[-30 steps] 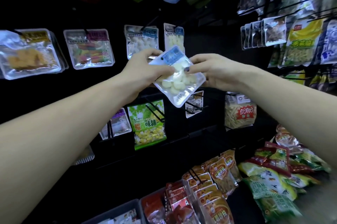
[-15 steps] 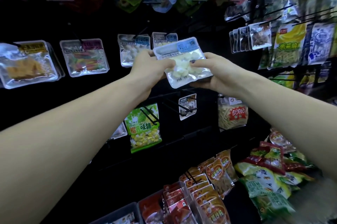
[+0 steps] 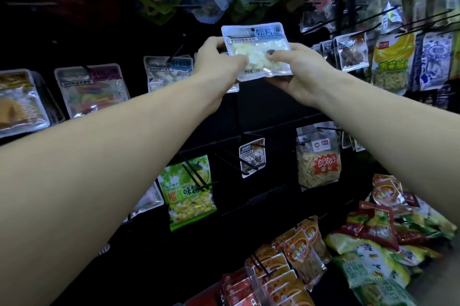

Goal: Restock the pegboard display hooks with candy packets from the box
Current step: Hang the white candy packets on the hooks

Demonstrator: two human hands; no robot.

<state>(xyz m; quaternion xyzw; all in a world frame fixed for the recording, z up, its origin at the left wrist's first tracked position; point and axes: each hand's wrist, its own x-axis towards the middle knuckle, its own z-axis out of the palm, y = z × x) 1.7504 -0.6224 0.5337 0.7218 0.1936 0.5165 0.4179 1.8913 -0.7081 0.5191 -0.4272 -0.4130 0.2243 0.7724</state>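
Candy packet (image 3: 257, 50), clear with white pieces and a blue header, was up in both hands in front of the black pegboard (image 3: 273, 106), not yet on a hook.

Head view (only view):
- Left hand (image 3: 219, 66) pinched the packet's left edge, thumb over the front, fingers curled behind.
- Right hand (image 3: 296, 69) pinched the lower right edge, thumb on the front near the candy, fingers underneath.
- Packet was held roughly upright and face-on, header on top; a dark hang hole showed near the top of the header. Couldn't tell whether a hook tip was already through it; no prong was visible at that spot.
- Just left, a matching white-candy packet (image 3: 169, 73) hung on its hook, with a bare prong sticking out above it. A sliver of another packet showed below the left hand.
- Further left, the multicolour candy packet (image 3: 92, 89) and the yellow candy packet (image 3: 20, 104) were hanging.
- Lower row: green packet (image 3: 189, 191) hung, plus several long bare hooks (image 3: 234, 159) with little or nothing on them.
- Box wasn't clearly in view, so remaining stock was unknown.

Judgement: mid-task. Some hooks were stocked, this packet still needed threading, and the lower bare hooks suggested more left to fill.
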